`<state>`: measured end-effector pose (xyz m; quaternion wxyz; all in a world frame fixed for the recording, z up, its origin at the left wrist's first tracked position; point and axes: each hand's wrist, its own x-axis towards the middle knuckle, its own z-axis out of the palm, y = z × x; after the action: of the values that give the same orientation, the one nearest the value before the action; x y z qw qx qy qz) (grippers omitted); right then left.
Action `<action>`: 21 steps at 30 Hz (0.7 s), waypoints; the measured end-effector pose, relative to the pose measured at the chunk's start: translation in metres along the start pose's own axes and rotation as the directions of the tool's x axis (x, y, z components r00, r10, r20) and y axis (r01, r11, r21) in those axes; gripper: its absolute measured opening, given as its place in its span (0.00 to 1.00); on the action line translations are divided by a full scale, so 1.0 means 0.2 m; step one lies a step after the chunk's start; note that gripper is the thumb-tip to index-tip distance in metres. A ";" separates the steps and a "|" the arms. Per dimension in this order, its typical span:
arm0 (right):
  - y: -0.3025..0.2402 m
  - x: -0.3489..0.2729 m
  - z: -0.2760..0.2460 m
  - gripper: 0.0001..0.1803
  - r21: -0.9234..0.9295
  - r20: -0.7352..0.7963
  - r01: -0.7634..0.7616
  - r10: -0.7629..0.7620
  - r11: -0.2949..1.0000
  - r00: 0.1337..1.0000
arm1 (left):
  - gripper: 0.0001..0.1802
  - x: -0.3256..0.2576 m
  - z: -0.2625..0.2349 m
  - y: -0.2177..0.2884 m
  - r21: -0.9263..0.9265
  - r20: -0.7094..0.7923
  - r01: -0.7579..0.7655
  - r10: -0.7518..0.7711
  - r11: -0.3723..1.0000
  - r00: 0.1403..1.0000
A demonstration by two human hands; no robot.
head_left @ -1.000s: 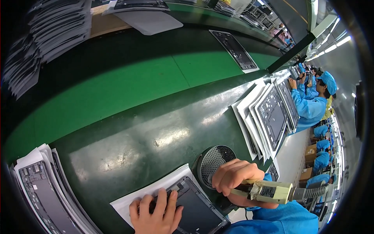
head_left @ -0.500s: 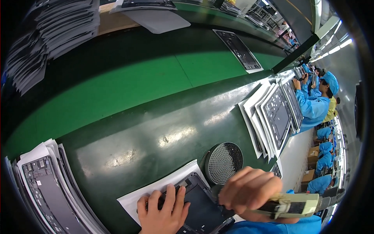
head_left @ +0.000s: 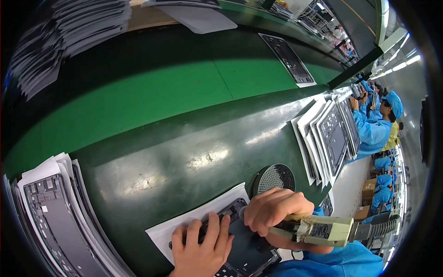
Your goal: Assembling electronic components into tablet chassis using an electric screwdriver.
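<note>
My right hand [head_left: 277, 210] is closed around a pale electric screwdriver [head_left: 325, 231] with a ribbed cable at its rear end. Its tip, largely covered by my fingers, is at the upper edge of a dark tablet-like device housing [head_left: 249, 242]. The fingers of my left hand [head_left: 203, 247] are spread, and their tips rest on the housing's upper left part. Under the housing lies a white sheet [head_left: 161, 233]. Just beyond my right hand is a round dish [head_left: 279, 177] with a perforated grid and small dark pieces, probably screws, along one side.
Stacks of similar housings with white sheets stand at the left [head_left: 50, 217] and right [head_left: 332, 136] of the green bench [head_left: 152, 171]. Another housing [head_left: 288, 60] lies on the green strip beyond. Layered sheets [head_left: 92, 27] fill the far left. A co-worker in blue [head_left: 376, 131] sits at the right.
My right hand and the screwdriver have shifted left, toward my left hand and the housing's upper edge. The left hand stays on the housing. The whole view has shifted slightly.
</note>
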<state>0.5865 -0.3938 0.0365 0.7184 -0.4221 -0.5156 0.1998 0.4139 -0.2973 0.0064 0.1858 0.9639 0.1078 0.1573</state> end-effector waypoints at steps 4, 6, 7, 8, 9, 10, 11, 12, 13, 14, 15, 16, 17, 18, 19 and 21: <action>0.05 0.00 0.05 0.48 -0.120 -0.099 0.052 -0.064 0.991 0.993 | 0.25 0.00 0.01 0.00 0.003 -0.005 0.002 -0.002 1.000 1.000; 0.07 0.00 0.03 0.48 -0.141 -0.054 0.055 -0.063 0.988 0.997 | 0.26 0.00 0.01 0.00 0.000 -0.006 0.003 -0.003 1.000 1.000; 0.07 -0.01 0.01 0.48 -0.160 -0.009 0.060 -0.062 0.985 0.998 | 0.26 0.00 0.02 -0.01 -0.002 -0.005 0.004 -0.004 1.000 1.000; 0.06 0.00 0.01 0.48 -0.157 -0.008 0.063 -0.065 0.985 0.998 | 0.26 0.00 0.01 0.00 0.000 -0.008 0.003 -0.003 1.000 1.000; 0.04 0.02 -0.01 0.32 -0.076 0.038 0.039 -0.036 0.996 0.999 | 0.26 -0.01 0.00 0.00 0.001 -0.010 0.001 -0.001 1.000 1.000; 0.03 0.03 -0.01 0.18 0.005 0.086 0.010 -0.010 1.000 0.996 | 0.26 -0.01 -0.01 0.01 0.006 -0.011 0.002 -0.002 1.000 1.000; 0.04 0.02 0.00 0.18 0.005 0.084 0.009 -0.009 1.000 0.996 | 0.26 0.00 -0.01 0.01 0.006 -0.008 0.003 -0.003 1.000 1.000; 0.04 0.01 0.00 0.18 0.000 0.046 -0.005 0.005 1.000 0.999 | 0.25 0.00 -0.01 0.01 0.006 -0.005 0.004 -0.004 1.000 1.000; 0.04 0.01 0.01 0.17 -0.003 0.008 -0.019 0.019 1.000 1.000 | 0.25 0.00 -0.01 0.01 0.006 -0.004 0.003 -0.003 1.000 1.000; 0.04 0.02 0.01 0.17 -0.003 0.007 -0.018 0.018 1.000 1.000 | 0.26 0.00 -0.01 0.00 0.010 -0.004 0.002 -0.002 1.000 1.000; 0.02 0.03 0.01 0.16 -0.044 0.031 -0.043 0.044 0.998 0.999 | 0.26 0.00 0.00 0.00 0.014 -0.004 0.000 0.000 1.000 1.000; 0.01 0.04 0.00 0.15 -0.086 0.053 -0.066 0.071 0.994 0.996 | 0.26 0.01 0.00 0.01 0.015 -0.004 -0.002 0.002 1.000 1.000; 0.01 0.05 0.00 0.15 -0.086 0.050 -0.063 0.068 0.994 0.996 | 0.26 0.01 0.00 0.01 0.014 -0.003 -0.001 0.001 1.000 1.000; 0.00 0.05 0.00 0.16 -0.089 0.056 -0.067 0.072 0.994 0.996 | 0.26 0.01 0.00 0.01 0.013 -0.001 -0.002 0.002 1.000 1.000; 0.00 0.05 0.00 0.18 -0.093 0.061 -0.071 0.077 0.993 0.995 | 0.26 0.01 0.01 0.01 0.013 -0.001 -0.010 0.010 1.000 1.000; 0.02 0.01 0.03 0.25 -0.072 -0.043 -0.052 0.049 0.996 0.998 | 0.26 0.01 0.02 0.00 0.003 -0.005 -0.015 0.015 1.000 1.000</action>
<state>0.5819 -0.3872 0.0365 0.7077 -0.4652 -0.4966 0.1899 0.4177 -0.2984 0.0044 0.1830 0.9645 0.1012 0.1610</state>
